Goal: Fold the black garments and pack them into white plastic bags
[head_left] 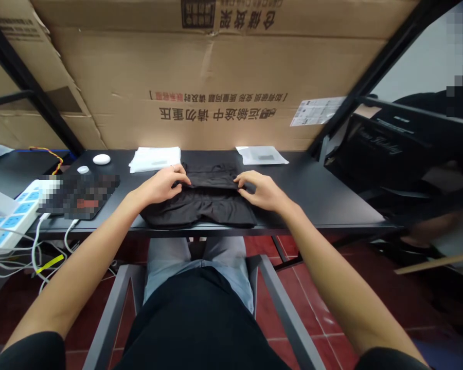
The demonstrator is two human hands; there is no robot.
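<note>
One table (312, 190) bears cloth (224, 209) above red tiles (293, 295).

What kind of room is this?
Maybe a workroom or small packing place. There's a black table with black cloth on it, big cardboard standing behind, and a power strip with lots of white cables.

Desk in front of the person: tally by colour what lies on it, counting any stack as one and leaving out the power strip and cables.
White: 4 (left packet stack, right packet, oval object, small round object)
Black or dark: 2 (cloth, blurred item, counted as one)
Total: 6
</note>
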